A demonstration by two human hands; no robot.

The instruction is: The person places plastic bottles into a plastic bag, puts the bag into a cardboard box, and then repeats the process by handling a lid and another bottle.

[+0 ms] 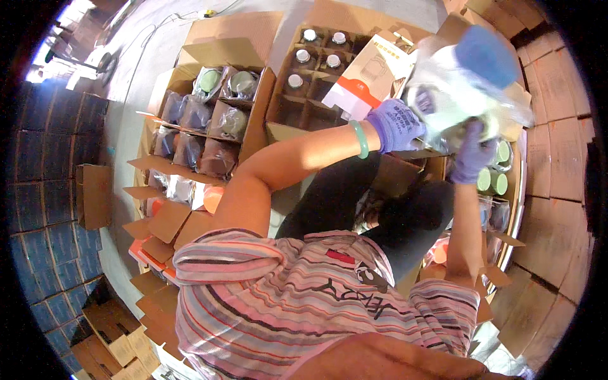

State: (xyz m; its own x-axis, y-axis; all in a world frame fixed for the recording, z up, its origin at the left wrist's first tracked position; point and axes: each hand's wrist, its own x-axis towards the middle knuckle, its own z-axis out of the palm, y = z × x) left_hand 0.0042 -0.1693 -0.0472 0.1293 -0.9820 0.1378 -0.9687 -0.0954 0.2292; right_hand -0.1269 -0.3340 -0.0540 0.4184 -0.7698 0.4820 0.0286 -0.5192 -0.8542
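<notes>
Both my hands wear purple-grey work gloves and reach to the upper right. Between them is a pale green and white container (437, 95) in clear plastic wrap, with a blue end (486, 57) smeared by motion; its exact kind cannot be made out. My left hand (396, 125) grips its near left side, fingers partly hidden by the wrap. Closed on its lower right side is my right hand (474, 155). Just left of the container, a printed white, brown and orange carton (370, 73) lies tilted over a divided box (278, 117) of bottles with white caps (303, 56).
Left of my knees stands a divided carton (265, 104) of plastic-wrapped items, some green-topped. Green-topped containers (499, 182) sit in a box by my right forearm. Stacked cartons line the right (551, 158) and blue boxes the left (54, 183). A cable (155, 28) crosses the floor.
</notes>
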